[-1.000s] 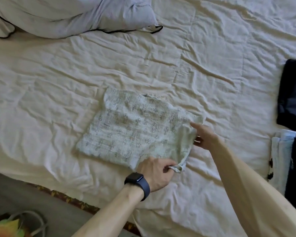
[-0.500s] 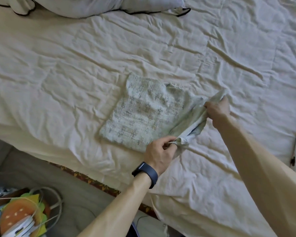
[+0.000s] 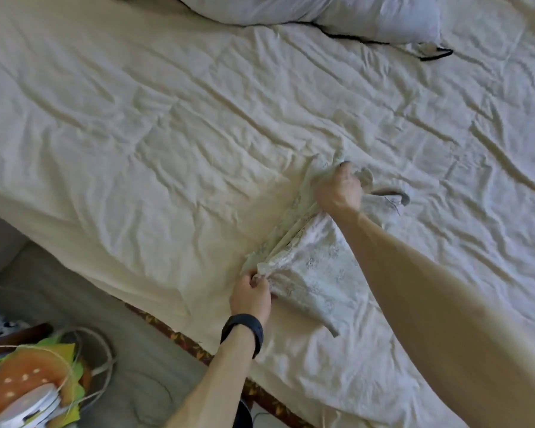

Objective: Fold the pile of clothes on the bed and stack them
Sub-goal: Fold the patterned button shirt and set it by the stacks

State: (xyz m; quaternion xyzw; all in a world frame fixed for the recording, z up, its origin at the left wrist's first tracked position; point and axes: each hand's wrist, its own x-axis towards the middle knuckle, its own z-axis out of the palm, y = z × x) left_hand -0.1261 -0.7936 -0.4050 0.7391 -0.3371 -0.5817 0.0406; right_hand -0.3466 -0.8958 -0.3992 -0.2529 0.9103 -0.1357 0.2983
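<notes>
The patterned garment (image 3: 318, 273) lies on the bed (image 3: 136, 134), close to the bed's near edge and well apart from the pillow (image 3: 352, 10) at the bed's far side. The left hand (image 3: 250, 293), which wears a dark watch (image 3: 243, 330), pinches the garment's near corner; its fingers (image 3: 255, 278) are closed on bunched cloth just inside the bed's near edge. The right hand (image 3: 338, 188) grips the opposite end of the same edge, further in across the bed; its fingers (image 3: 345, 168) are curled round gathered fabric. The edge between the two hands is raised off the bed as a taut, pleated ridge, and the rest of the garment rests flat on the bed. A loose flap lies just beyond the right hand. The step in hand appears to be carrying this edge across to make a fold. Probable faults: the gathered layers may slip unevenly from either pinch, which would give a skewed fold; the loose flap may trail out of the fold if it is not tucked in; uneven tension between the hands may drag the flat part along the bed and wrinkle it; the bed's own sheet, already creased, may be caught up with the cloth. No finished stack is in view, so the carry distance cannot be judged.
</notes>
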